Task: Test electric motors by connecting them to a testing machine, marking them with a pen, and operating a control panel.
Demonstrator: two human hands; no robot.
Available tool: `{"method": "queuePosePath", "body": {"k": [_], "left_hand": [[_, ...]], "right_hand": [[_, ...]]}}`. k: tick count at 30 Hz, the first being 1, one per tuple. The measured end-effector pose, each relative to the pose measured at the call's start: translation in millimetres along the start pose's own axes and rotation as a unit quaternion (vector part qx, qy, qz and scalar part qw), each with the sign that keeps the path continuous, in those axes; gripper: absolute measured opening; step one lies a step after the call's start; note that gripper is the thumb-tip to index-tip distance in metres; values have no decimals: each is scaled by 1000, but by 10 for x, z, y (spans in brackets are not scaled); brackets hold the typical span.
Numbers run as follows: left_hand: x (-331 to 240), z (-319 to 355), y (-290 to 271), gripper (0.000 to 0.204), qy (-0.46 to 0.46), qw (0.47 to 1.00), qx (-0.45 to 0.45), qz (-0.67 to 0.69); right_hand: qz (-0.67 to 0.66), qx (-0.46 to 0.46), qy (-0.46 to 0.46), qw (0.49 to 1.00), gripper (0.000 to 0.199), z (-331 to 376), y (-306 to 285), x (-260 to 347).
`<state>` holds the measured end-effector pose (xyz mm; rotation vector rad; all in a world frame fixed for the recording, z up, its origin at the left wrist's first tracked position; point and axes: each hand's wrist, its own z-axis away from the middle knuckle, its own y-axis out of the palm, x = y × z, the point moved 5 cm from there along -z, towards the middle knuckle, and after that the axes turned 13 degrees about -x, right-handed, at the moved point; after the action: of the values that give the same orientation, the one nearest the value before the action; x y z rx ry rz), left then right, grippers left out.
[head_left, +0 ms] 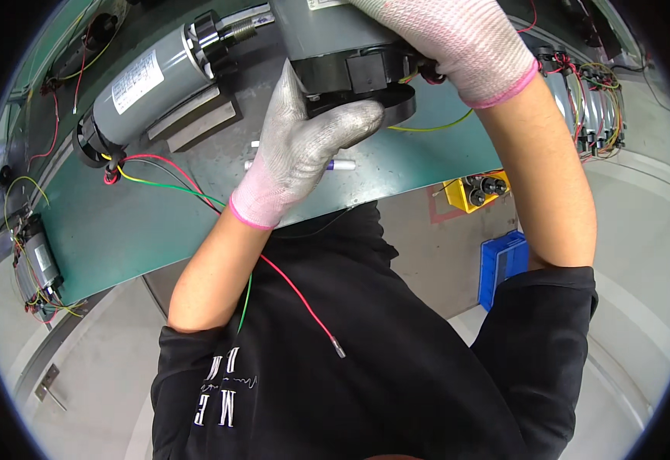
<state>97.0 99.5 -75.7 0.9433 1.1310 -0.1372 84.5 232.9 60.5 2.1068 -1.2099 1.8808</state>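
A grey electric motor with a black end cap is at the top of the view, its upper part cut off. My left hand, in a white and pink knit glove, holds the black end, thumb along its near side; some fingers are hidden. Over the right side of the grey body lies my gloved right hand, gripping it, fingertips out of sight. A second grey motor with a white label lies at the left, apart from both hands. Red, green and yellow wires trail from it past my left wrist.
Both motors are over a green work table. A purple and white marker lies behind my left hand. More wired motors stand at the left and right. Below the table edge are a yellow bin and a blue crate.
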Motion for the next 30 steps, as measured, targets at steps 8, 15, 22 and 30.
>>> {"method": "queuePosePath", "body": {"k": [8, 15, 22, 30], "left_hand": [[-39, 41, -35, 63, -6, 996, 8, -85], [-134, -95, 35, 59, 20, 998, -45, -32], [-585, 58, -323, 69, 12, 897, -75, -436], [-1090, 924, -997, 52, 87, 880, 29, -466]], "right_hand": [[-3, -30, 0, 1000, 67, 84, 7, 87], [37, -35, -24, 998, 66, -157, 7, -108], [-60, 65, 243, 966, 62, -1138, 383, -1026], [367, -33, -19, 930, 54, -2631, 754, -1787]]}}
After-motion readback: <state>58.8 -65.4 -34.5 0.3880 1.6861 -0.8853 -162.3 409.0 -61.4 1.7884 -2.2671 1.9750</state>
